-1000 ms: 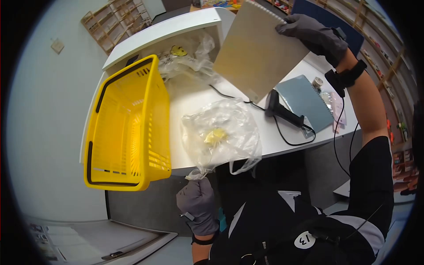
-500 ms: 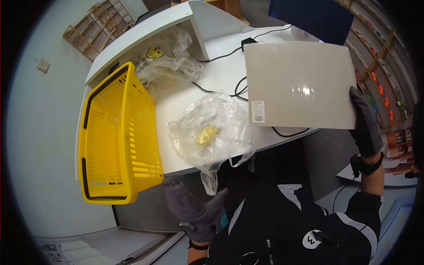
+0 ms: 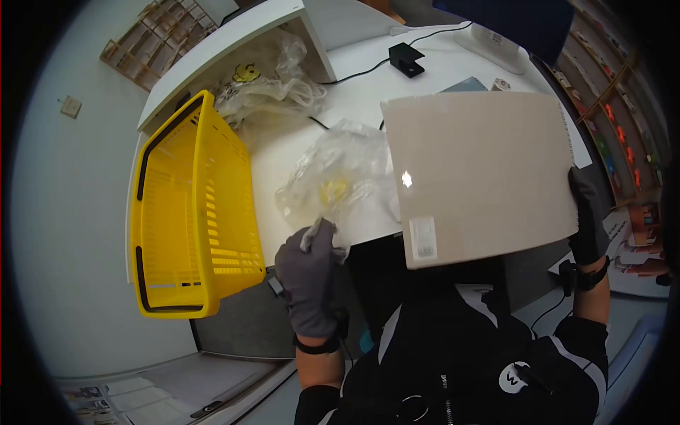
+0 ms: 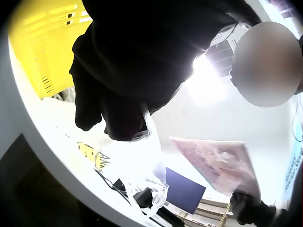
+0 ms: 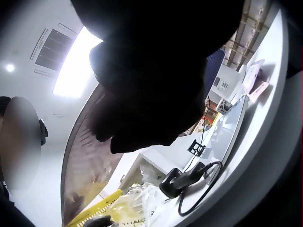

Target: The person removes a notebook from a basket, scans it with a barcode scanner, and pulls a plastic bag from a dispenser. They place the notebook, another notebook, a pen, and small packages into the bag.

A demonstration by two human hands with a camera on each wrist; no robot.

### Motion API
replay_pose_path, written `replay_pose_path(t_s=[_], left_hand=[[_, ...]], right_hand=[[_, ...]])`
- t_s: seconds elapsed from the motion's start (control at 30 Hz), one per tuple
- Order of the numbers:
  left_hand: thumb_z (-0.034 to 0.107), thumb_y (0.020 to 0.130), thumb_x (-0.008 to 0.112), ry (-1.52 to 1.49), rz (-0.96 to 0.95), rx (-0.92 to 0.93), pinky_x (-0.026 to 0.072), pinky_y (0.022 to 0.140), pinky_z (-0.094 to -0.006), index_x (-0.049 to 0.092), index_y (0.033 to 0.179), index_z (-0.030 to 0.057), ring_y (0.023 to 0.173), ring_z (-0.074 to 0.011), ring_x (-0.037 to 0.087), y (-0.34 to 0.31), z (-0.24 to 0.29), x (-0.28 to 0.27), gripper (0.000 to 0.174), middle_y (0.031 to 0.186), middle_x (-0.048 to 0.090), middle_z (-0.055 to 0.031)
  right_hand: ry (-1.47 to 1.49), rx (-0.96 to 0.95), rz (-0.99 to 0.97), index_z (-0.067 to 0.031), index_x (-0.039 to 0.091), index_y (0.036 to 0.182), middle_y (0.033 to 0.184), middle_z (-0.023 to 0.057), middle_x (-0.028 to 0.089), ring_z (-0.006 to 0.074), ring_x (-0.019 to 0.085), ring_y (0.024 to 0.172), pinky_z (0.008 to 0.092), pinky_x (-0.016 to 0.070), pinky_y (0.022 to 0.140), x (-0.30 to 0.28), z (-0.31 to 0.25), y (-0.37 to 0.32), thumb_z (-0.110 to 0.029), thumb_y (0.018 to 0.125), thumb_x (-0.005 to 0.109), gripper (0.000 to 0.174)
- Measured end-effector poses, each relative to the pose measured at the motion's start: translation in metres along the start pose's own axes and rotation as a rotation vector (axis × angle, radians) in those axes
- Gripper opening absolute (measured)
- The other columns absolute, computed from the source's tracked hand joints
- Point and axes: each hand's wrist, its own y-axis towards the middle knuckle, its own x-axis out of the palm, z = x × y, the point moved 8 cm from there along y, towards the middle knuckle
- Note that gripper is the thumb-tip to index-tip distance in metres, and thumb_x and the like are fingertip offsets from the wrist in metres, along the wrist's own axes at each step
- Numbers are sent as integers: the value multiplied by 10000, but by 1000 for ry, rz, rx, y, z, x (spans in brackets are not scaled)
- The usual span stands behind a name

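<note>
In the head view my gloved left hand [image 3: 308, 280] pinches the near end of a clear plastic bag [image 3: 354, 152] with a yellow print, which lies on the white counter. The left wrist view has the curled fingers on a strip of the bag [image 4: 154, 165]. My gloved right hand [image 3: 589, 212] grips a large spiral-bound notebook [image 3: 485, 170] by its right, coil-bound edge. Its plain beige back faces up, with a small barcode label near the bottom left corner. From the left wrist view, its other side is a pink printed cover.
The yellow shopping basket [image 3: 244, 219] stands left of the bag. More plastic bags [image 3: 269, 95] lie in the counter's recess behind. In the right wrist view, a black handheld scanner [image 5: 182, 182] with its cable sits on the counter. A dark monitor [image 3: 510, 25] stands at the back right.
The notebook has come down from the raised position at the back right and turned its back upward. My left hand let go of the bag, opened, then moved up and took hold of it again.
</note>
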Motion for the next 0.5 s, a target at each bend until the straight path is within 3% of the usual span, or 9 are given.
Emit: replay_pose_path(t_s=[0.03,0.07,0.17,0.2,0.3,0.33,0.43,0.47,0.5], left_hand=[[257,1028,821,-140,-10,-109,595,631,-350,876,1057,-12,627,-210,780,7,-4,2,277,832,828,-183],[257,1028,821,-138,-4,-110,595,631,-350,876,1057,-12,627,-210,780,12,3,2,277,832,828,-183],[244,1036,812,-52,43,-1,589,624,-333,881,1052,-6,598,-194,774,22,34,-1,260,782,818,-164],[244,1036,812,-54,40,1,589,624,-333,881,1052,-6,598,-194,774,24,34,1,260,782,818,-164],[246,1040,813,304,98,401,595,631,-334,884,1062,-6,615,-202,789,24,52,3,263,749,809,-144],[246,1040,813,305,98,403,595,631,-334,884,1062,-6,615,-202,789,21,52,2,263,749,809,-144],[231,1030,817,355,35,251,600,639,-349,891,1079,21,646,-235,808,6,40,-8,227,748,805,-141],[231,1030,817,359,35,248,600,639,-349,891,1079,21,646,-235,808,-2,42,-11,227,748,805,-141],[229,1025,821,357,41,280,601,642,-355,893,1082,34,661,-247,814,-13,48,-10,215,752,801,-149]], right_hand=[[267,103,20,30,607,1613,1615,201,669,269,685,1445,389,528,1226,1,9,-5,-66,1104,738,534],[271,102,16,30,607,1613,1615,201,669,269,685,1445,389,528,1226,4,7,-4,-66,1104,738,534],[-190,-61,-224,6,656,1574,1533,170,722,235,706,1409,391,551,1192,38,-27,-1,-241,1205,599,447],[-193,-61,-221,6,656,1574,1533,170,722,235,706,1409,391,551,1192,46,-36,5,-241,1205,599,447],[538,739,-301,5,679,1527,1376,122,783,167,787,1200,327,614,1037,110,-33,13,-320,1228,581,452],[540,738,-300,5,679,1527,1376,122,783,167,787,1200,327,614,1037,112,-26,11,-320,1228,581,452],[245,341,-396,10,672,1515,1262,90,806,133,808,1034,282,639,895,122,-12,15,-387,1222,585,500],[248,343,-399,10,672,1515,1262,90,806,133,808,1034,282,639,895,129,-21,17,-387,1222,585,500],[392,529,-325,12,667,1513,1256,92,804,137,809,1020,283,643,873,137,-20,16,-387,1222,585,500]])
